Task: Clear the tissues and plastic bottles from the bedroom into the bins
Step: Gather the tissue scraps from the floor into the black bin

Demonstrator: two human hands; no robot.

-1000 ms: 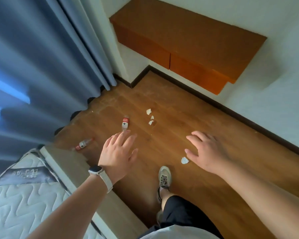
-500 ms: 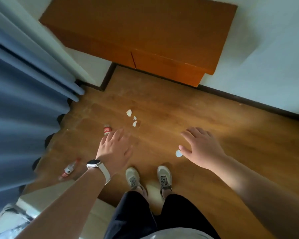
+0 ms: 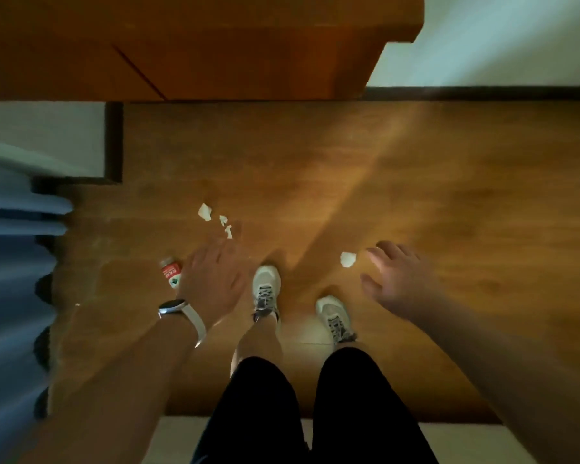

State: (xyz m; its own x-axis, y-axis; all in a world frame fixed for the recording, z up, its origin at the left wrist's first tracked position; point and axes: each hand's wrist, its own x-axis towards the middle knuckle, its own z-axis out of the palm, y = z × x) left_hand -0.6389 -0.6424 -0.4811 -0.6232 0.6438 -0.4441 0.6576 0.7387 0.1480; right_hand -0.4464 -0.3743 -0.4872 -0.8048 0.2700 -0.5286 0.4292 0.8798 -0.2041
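Four tissue scraps (image 3: 204,212), one bottle (image 3: 170,273), left hand (image 3: 213,283), right hand (image 3: 400,279), both spread

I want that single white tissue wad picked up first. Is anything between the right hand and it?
Nothing visible does. The open right hand is just right of the crumpled white tissue wad, and only bare wooden floor shows between them. No bin is in view.

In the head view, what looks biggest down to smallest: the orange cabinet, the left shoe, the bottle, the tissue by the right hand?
1. orange cabinet
2. left shoe
3. bottle, partly hidden behind the left hand
4. tissue by the right hand
Last two look close, so unsure.
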